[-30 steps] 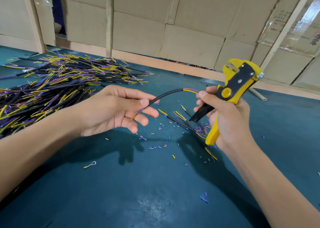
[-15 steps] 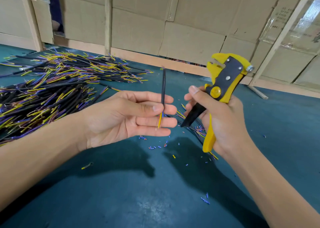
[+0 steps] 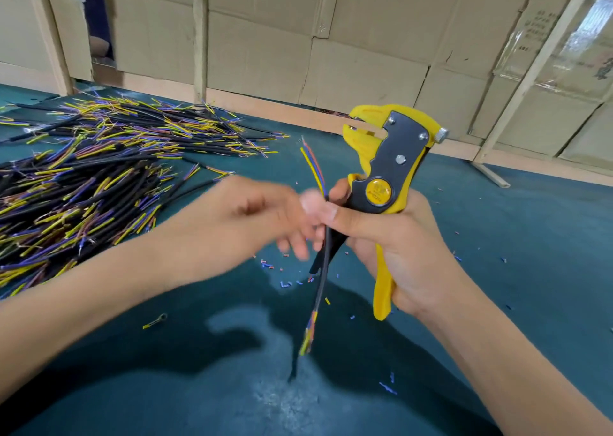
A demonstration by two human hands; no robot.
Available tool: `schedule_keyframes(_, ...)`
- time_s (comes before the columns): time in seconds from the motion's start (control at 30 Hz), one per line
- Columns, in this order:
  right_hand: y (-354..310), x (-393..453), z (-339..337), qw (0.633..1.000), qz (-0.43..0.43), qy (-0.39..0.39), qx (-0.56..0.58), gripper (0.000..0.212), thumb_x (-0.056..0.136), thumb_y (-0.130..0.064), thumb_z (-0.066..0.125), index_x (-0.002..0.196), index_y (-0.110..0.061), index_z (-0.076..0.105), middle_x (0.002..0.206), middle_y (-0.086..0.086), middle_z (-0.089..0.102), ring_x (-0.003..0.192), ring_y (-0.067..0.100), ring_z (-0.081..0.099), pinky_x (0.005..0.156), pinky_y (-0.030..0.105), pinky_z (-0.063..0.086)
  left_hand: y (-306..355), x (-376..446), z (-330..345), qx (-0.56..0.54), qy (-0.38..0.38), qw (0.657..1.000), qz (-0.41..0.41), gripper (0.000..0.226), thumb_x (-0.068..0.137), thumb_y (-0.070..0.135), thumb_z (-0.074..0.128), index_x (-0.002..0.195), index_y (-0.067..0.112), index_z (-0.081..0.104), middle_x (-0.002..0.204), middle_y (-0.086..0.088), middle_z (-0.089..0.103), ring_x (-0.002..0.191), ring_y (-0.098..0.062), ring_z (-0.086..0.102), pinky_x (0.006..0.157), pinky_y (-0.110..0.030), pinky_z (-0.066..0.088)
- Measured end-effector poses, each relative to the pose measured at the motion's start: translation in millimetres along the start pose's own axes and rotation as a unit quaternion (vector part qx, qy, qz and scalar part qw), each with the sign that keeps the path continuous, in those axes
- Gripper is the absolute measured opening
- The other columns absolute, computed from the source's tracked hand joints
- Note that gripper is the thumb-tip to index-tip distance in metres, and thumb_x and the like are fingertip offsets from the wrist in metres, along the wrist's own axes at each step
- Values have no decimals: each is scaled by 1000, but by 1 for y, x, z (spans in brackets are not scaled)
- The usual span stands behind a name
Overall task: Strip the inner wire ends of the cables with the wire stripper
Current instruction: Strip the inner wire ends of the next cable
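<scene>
Right hand point(image 3: 391, 236) now grips cable point(image 3: 323, 269) and stripper point(image 3: 384, 170), left hand point(image 3: 252, 216) blurred, loosened

A black cable point(image 3: 324, 263) stands nearly upright, pinched by the right grip point(image 3: 394, 246), yellow, blue and red inner wires fanning above it and below; the yellow-and-grey wire stripper point(image 3: 388, 177) sits in that same grip, head upward; a heap of cables point(image 3: 99, 177) lies far to its left.
</scene>
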State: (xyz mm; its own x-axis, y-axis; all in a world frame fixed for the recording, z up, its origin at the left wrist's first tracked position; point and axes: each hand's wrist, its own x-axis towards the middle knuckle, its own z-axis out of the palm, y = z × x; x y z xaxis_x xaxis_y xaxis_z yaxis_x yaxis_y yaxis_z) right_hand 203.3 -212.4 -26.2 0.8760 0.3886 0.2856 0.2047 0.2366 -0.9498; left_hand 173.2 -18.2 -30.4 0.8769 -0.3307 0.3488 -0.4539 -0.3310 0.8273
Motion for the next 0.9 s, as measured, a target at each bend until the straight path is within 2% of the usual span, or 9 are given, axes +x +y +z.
schedule_keyframes(0.07, 1, -1, 0, 1000, 2, -29, 3, 11, 77, 1, 72, 83, -6, 67, 76, 17, 70, 63, 28, 64, 65, 38, 57, -2, 4, -6, -43, 113, 992, 30, 33, 93, 48, 59, 94, 18, 74, 85, -1, 73, 74, -12, 62, 63, -27, 50)
schedule_keyframes(0.13, 3, -2, 1, 999, 4, -44, -1, 10, 79, 0, 72, 85, -6, 67, 77, 17, 72, 63, 29, 64, 65, 38, 57, -1, 6, -7, -89, 155, 983, 50, 21, 90, 38, 66, 97, 21, 76, 91, -6, 73, 76, -13, 61, 62, -28, 51)
schedule_keyframes(0.27, 9, -3, 5, 999, 2, -34, -7, 11, 78, -2, 75, 83, -10, 69, 79, 17, 73, 63, 31, 66, 66, 41, 57, -1, 5, -2, -169, 136, 975, 41, 9, 83, 29, 77, 87, 22, 80, 92, -23, 70, 76, -21, 61, 64, -31, 49)
schedule_keyframes(0.37, 16, -4, 10, 1000, -10, -17, 9, 14, 75, 1, 76, 79, -11, 71, 79, 13, 74, 71, 33, 71, 65, 37, 57, -3, 4, 4, -229, 122, 966, 4, 14, 79, 21, 78, 89, 11, 77, 75, -13, 67, 69, -23, 60, 66, -34, 52)
schedule_keyframes(0.47, 22, -6, 15, 1000, -17, -7, 12, 16, 76, 0, 76, 78, -15, 72, 81, 10, 74, 78, 37, 72, 67, 37, 57, -2, 5, 8, -268, 141, 953, -17, 22, 77, 17, 71, 91, 0, 70, 72, -12, 64, 66, -25, 58, 63, -34, 52)
schedule_keyframes(0.53, 23, -5, 15, 1000, -19, -7, 23, 16, 78, 0, 74, 80, -16, 73, 83, 12, 74, 75, 35, 70, 69, 38, 57, 3, 6, 10, -306, 165, 937, -21, 23, 76, 12, 66, 94, -1, 64, 75, -15, 66, 66, -24, 59, 59, -34, 52)
schedule_keyframes(0.7, 20, -4, 15, 996, -11, -15, 81, 18, 81, 3, 69, 81, -15, 74, 84, 17, 73, 73, 33, 68, 70, 40, 58, 7, 7, 15, -366, 214, 906, -20, 41, 70, 9, 69, 107, 6, 51, 76, -20, 70, 64, -26, 65, 55, -38, 54)
schedule_keyframes(0.8, 20, -5, 17, 993, 5, -21, 118, 17, 82, 4, 67, 84, -12, 73, 82, 19, 73, 67, 29, 68, 70, 41, 59, 5, 6, 17, -348, 221, 911, 1, 30, 76, 6, 71, 99, 8, 52, 72, -20, 64, 59, -29, 60, 54, -37, 51)
schedule_keyframes(0.9, 24, -6, 20, 990, 25, -15, 137, 13, 81, 5, 67, 87, -7, 70, 83, 20, 71, 66, 30, 66, 69, 41, 58, 1, 5, 19, -327, 208, 922, 12, 11, 81, 3, 72, 90, 4, 64, 72, -22, 57, 52, -30, 54, 49, -37, 49)
